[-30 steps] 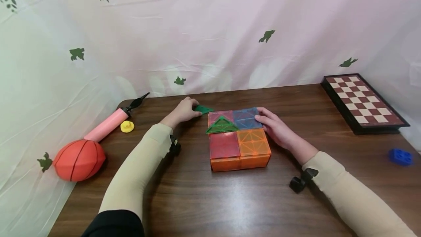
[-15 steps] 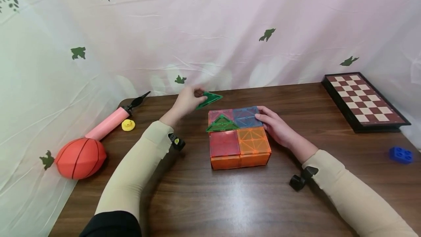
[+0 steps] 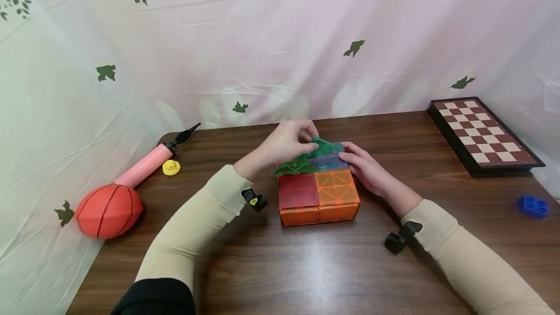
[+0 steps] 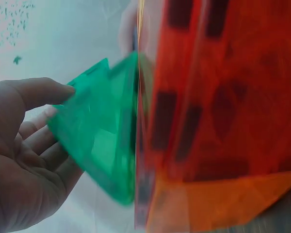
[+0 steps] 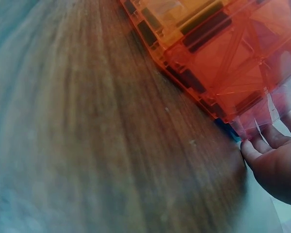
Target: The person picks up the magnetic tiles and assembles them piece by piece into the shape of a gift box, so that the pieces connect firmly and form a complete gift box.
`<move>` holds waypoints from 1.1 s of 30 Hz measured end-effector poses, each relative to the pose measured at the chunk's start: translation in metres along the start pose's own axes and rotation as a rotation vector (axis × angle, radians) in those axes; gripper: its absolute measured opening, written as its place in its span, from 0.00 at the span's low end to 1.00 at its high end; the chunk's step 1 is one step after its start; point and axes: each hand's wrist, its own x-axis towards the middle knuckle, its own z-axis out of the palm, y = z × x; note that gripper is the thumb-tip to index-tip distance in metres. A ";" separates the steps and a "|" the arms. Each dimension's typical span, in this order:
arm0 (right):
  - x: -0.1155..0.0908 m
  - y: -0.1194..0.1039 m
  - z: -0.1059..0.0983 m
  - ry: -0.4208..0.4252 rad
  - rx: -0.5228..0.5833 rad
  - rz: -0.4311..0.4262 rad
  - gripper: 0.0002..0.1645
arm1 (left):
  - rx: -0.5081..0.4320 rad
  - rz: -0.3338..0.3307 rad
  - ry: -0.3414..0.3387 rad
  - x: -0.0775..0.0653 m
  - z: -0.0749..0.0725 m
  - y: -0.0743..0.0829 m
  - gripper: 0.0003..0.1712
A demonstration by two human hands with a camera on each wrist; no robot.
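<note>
My left hand (image 3: 288, 142) pinches a green triangular magnetic tile (image 3: 327, 148) between thumb and fingers, over the rear of a box built of magnetic tiles (image 3: 299, 193). Another green triangle tile (image 3: 294, 166) stands tilted on the box top at its left, partly behind the hand. Red and orange squares make up the front of the top, and a blue square tile (image 3: 330, 162) is at the back right. My right hand (image 3: 367, 169) holds the box at that back right corner, thumb on the blue tile. In the right wrist view its fingers curl against the box's side (image 5: 242, 73).
On the left lie a pink hand pump (image 3: 144, 164), a yellow rubber duck (image 3: 171, 167) and a small red basketball (image 3: 109, 212). A checkered game board (image 3: 481, 132) and a blue toy brick (image 3: 533, 206) are on the right. A pale curtain (image 3: 262, 38) hangs behind the wooden table (image 3: 306, 266).
My left hand has lifted the green triangle tile off the table left of the box and carried it right, over the box top. The right hand has stayed at the back right corner.
</note>
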 end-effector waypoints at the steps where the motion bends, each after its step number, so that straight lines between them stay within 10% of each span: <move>1: 0.000 0.001 0.000 -0.003 0.000 -0.009 0.22 | 0.006 0.003 -0.011 0.000 0.002 0.002 0.06; 33: -0.002 -0.002 0.001 -0.005 -0.024 -0.001 0.26 | 0.134 0.083 -0.134 -0.006 0.016 0.011 0.10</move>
